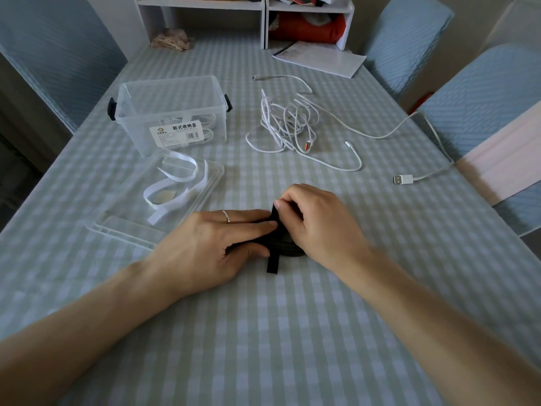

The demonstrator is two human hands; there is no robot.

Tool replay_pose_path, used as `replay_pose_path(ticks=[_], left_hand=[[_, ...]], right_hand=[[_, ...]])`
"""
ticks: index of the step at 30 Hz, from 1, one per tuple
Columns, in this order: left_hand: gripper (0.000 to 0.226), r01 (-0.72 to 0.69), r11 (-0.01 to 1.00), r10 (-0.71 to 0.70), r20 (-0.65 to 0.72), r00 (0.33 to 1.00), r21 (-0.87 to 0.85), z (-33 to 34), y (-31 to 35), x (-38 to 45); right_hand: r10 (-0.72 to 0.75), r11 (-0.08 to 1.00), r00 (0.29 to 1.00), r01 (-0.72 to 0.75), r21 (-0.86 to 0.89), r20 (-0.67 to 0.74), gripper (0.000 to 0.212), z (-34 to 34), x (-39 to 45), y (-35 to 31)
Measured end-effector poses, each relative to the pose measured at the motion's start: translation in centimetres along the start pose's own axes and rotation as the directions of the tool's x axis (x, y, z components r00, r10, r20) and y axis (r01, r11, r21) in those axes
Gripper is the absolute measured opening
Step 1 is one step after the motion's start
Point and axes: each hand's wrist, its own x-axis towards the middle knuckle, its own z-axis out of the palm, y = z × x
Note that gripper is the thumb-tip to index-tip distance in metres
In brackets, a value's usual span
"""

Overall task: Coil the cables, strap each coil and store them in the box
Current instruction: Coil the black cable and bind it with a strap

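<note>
Checked table (292, 332) filling the frame, near edge below the picture, right edge running along 2 blue chairs (474, 92) at upper right. Broad bare cloth across the lower half, around and under both forearms. More bare cloth right of centre, bounded by a loose white cable end with a USB plug (402, 179). Upper centre taken by a tangle of white cables (288, 121), 1 strand trailing off the right edge. Clear box (172, 112) at upper left, open, white coils inside at the bottom. Box lid (187, 197) lying flat just below the box, white straps (172, 183) resting on it. White shelf (248, 19) and papers (319, 58) at the far edge.

Left hand (213, 244) at centre, fingers nearly straight, pressing down on a black cable coil (288, 247), thumb curled against the coil's near side. Right hand (316, 221) just beside it, fingers curled tight, pinching the upper end of a black strap (273, 263) crossing the coil. Strap's lower end lying free on the cloth below the coil. Coil mostly hidden under both hands.
</note>
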Motion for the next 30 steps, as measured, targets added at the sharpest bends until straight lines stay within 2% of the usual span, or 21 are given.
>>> replay_pose_path(ticks=[3,6,9,11,13,19,21,24,27,30], left_hand=[[0.032,0.019,1.0,-0.019,0.015,1.0,-0.012,0.0,0.1,0.0],[0.034,0.046,0.999,-0.045,0.036,0.998,-0.027,-0.2,0.1,0.0],[0.035,0.062,0.997,-0.06,0.039,0.997,-0.038,-0.4,0.2,0.0],[0.034,0.054,0.997,-0.052,0.035,0.998,-0.055,-0.3,0.1,0.0],[0.034,0.037,0.996,-0.035,0.036,0.999,-0.075,-0.3,0.0,-0.1],[0.035,0.006,0.997,-0.001,0.063,0.998,-0.08,-0.3,-0.4,-0.1],[0.036,0.005,0.998,0.0,0.073,0.997,-0.064,-0.2,-0.4,-0.1],[0.036,-0.006,1.0,0.006,0.088,0.996,-0.003,-0.1,-0.2,-0.2],[0.035,-0.023,1.0,0.022,0.134,0.991,0.009,0.0,0.0,-0.1],[0.033,-0.044,0.999,0.041,0.14,0.989,0.019,0.0,-0.1,-0.1]], right_hand=[[-0.05,0.997,0.994,0.055,0.055,-0.097,0.017,-0.8,-0.7,-0.2],[-0.229,0.973,0.956,0.23,-0.016,-0.183,0.012,-2.0,-2.2,-0.6],[-0.391,0.92,0.917,0.389,-0.038,-0.078,0.009,-2.7,-4.1,-1.0],[-0.419,0.906,0.907,0.42,-0.048,0.036,0.014,-2.7,-4.9,-1.1],[-0.42,0.901,0.903,0.427,-0.075,0.094,0.024,-2.5,-5.1,-1.2],[-0.533,0.81,0.845,0.528,-0.255,0.056,0.019,-2.0,-4.8,-1.7],[-0.532,0.808,0.846,0.521,-0.275,0.039,0.021,-2.0,-4.7,-1.9],[-0.462,0.845,0.885,0.459,-0.274,0.058,0.024,-1.9,-4.0,-2.2],[-0.283,0.942,0.953,0.298,-0.154,0.111,0.025,-2.0,-3.2,-2.6],[-0.137,0.989,0.985,0.142,-0.04,0.109,0.015,-2.0,-2.3,-2.6]])
